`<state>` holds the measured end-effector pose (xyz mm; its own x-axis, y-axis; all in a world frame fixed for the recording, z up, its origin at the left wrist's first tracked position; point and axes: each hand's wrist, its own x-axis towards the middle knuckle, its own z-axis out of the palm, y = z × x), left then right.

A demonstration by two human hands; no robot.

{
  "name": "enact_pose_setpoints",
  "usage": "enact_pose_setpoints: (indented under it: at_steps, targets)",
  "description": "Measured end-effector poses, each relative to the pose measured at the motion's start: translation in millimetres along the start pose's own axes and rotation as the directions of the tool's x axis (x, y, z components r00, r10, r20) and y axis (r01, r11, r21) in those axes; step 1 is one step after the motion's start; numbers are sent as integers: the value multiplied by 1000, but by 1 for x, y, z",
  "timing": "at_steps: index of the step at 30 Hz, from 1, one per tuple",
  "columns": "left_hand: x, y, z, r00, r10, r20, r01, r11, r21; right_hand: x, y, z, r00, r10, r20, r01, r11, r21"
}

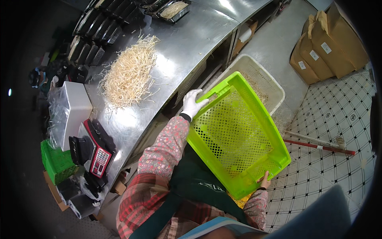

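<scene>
I hold a bright green plastic crate (280, 133) with a lattice bottom, tilted in front of my body. My left hand (193, 104), in a white glove, is closed round the handle at its far left end. Bare fingers of my right hand (264, 181) grip the handle at the near right end. Nothing shows inside the crate. Past its far edge stands a white plastic tub (274, 87) with pale scraps in it, partly hidden by the crate.
A heap of thin pale strands, like bean sprouts (129, 73), lies on the steel table (179, 47). Around it are stacked black trays (89, 49), a white foam box (77, 109) and a red-and-black scale (99, 161). Brown cartons (324, 49) and a red-handled pole (318, 146) are on the right.
</scene>
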<state>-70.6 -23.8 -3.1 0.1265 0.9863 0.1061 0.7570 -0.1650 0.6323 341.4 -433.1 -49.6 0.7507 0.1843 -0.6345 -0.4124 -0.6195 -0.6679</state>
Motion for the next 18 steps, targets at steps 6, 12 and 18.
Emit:
enact_pose_setpoints:
  at_steps: [6,12,18]
  targets:
    - [-15,-157,-12,848,-510,-145,511,859,-35,13,-59,43,992,75,99,-91,980,179]
    - [-14,-144,-17,743,-592,311,665,601,-444,52,-107,77,998,-56,42,55,998,30]
    - [-30,-184,-8,705,-677,211,538,317,-781,80,-127,79,995,-94,29,95,995,-35]
